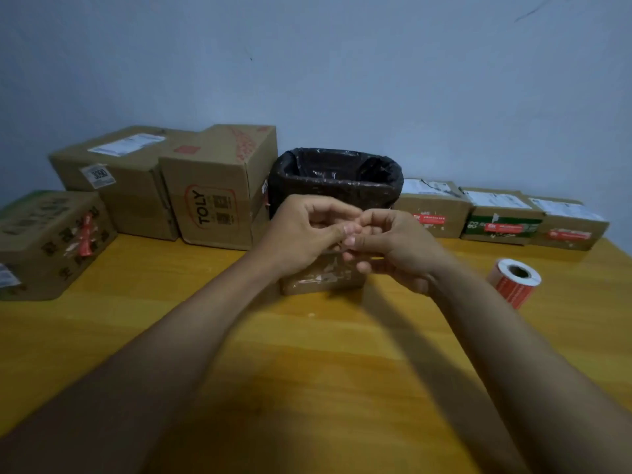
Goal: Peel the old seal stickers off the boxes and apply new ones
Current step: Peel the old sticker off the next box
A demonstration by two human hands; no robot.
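A small brown box (321,277) stands on the table in front of me, its front face marked with torn white sticker remains. Just above it my left hand (304,230) and my right hand (393,244) meet, fingertips pinched together; what they pinch is too small and blurred to make out. A roll of red seal stickers (513,280) lies on its side to the right. Three low boxes at the back right carry red seal stickers (431,218). A box at the left (51,241) has a torn red sticker (87,236).
A bin lined with a black bag (335,179) stands behind my hands. Two tall cardboard boxes (219,186) stand at the back left against the wall. The yellow wooden table (307,354) stretches toward me.
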